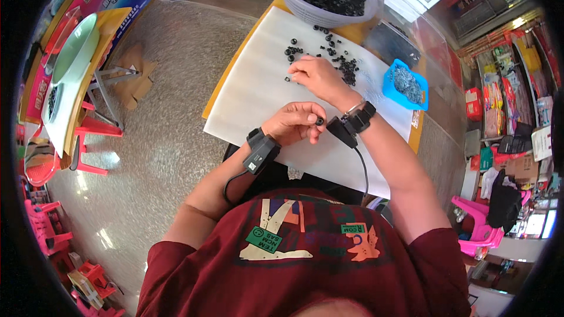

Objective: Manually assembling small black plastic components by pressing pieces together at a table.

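Note:
Between the thumb and fingers of my left hand [291, 123], near the front of the white tabletop [247, 91], is a small black round part [319, 121]. Farther ahead, my right hand [322, 80] reaches over the board with its fingertips pinched together; whatever they hold is too small to make out. A single small black piece [287, 79] lies by those fingertips. Loose black parts [348, 71] are scattered beyond and to the right of my right hand. Blue plastic basket [424, 89] at the right edge holds many small silvery metal pieces.
At the far edge stands a large grey basin [329, 19] heaped with black parts. A clear panel [405, 38] rises at the back right. To the left are another table with a green basin [76, 47] and a red stool [97, 132]. Stocked shelves [505, 88] line the right.

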A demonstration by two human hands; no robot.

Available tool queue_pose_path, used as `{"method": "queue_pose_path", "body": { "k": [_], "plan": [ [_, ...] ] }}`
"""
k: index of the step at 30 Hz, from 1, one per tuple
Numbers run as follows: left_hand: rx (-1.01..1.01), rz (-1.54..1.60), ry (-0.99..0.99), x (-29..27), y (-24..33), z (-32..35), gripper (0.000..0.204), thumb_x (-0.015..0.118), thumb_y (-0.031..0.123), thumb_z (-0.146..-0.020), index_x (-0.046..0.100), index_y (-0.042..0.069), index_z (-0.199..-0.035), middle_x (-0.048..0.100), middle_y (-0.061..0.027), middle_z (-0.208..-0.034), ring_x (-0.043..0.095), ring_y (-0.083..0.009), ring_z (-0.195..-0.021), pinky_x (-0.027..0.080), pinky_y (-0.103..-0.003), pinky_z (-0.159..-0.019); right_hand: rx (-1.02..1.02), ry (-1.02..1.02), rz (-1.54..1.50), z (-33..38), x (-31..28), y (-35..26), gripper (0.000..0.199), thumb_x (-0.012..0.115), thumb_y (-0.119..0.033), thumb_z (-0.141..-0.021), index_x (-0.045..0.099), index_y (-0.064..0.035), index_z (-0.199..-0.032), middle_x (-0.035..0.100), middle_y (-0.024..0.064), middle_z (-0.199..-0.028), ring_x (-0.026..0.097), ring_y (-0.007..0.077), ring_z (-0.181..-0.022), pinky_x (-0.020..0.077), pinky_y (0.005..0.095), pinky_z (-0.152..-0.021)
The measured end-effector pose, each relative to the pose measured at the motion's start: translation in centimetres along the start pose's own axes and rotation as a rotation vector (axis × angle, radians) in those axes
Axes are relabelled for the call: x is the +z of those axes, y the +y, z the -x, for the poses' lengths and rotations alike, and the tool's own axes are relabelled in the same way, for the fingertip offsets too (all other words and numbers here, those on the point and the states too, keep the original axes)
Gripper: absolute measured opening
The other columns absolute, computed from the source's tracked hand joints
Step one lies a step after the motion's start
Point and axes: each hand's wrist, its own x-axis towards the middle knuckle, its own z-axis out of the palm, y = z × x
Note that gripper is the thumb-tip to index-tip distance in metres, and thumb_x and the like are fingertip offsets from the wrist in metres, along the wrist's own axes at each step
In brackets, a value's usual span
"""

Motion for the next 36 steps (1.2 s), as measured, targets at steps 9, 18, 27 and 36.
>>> {"method": "queue_pose_path", "body": {
  "k": [9,18,27,36],
  "plan": [
    [0.013,0.062,-0.060,0.1,-0.1,0.0,0.020,0.060,0.012,-0.087,0.059,0.000,-0.103,0.063,-0.0106,-0.086,0.065,-0.0178,-0.068,0.054,-0.029,-0.064,-0.165,-0.006,0.184,-0.7,1.9,1.0,0.008,0.060,-0.011,-0.077,0.062,-0.0041,-0.081,0.060,0.0119,-0.079,0.060,0.0309,-0.078,0.0488,0.0405,-0.069],
    [0.172,0.098,0.186,-0.2,-0.3,-0.5,0.023,0.057,0.013,-0.090,0.057,-0.001,-0.109,0.063,-0.0102,-0.093,0.064,-0.0149,-0.070,0.054,-0.026,-0.069,0.342,0.350,-0.602,6.1,-2.1,-2.1,0.018,0.061,-0.007,-0.085,0.066,-0.0007,-0.101,0.062,-0.0016,-0.081,0.054,0.0068,-0.073,0.0456,0.0227,-0.068],
    [0.176,-0.021,0.202,-0.2,-0.5,-1.4,0.025,0.057,0.010,-0.091,0.058,-0.002,-0.112,0.064,-0.0077,-0.093,0.063,-0.0127,-0.077,0.055,-0.027,-0.073,0.217,0.413,-0.808,9.5,-0.6,-3.8,0.012,0.061,-0.001,-0.085,0.065,0.0005,-0.096,0.062,0.0019,-0.087,0.060,0.0092,-0.076,0.0489,0.0234,-0.069],
    [0.141,-0.132,0.314,0.8,-0.9,-1.4,0.021,0.056,0.007,-0.091,0.059,-0.002,-0.109,0.065,-0.0084,-0.091,0.063,-0.0134,-0.074,0.055,-0.028,-0.071,0.143,0.488,-0.362,11.3,-0.2,-4.0,0.018,0.060,0.002,-0.082,0.066,-0.0007,-0.098,0.062,0.0094,-0.088,0.064,0.0178,-0.076,0.0504,0.0277,-0.066]
  ]
}}
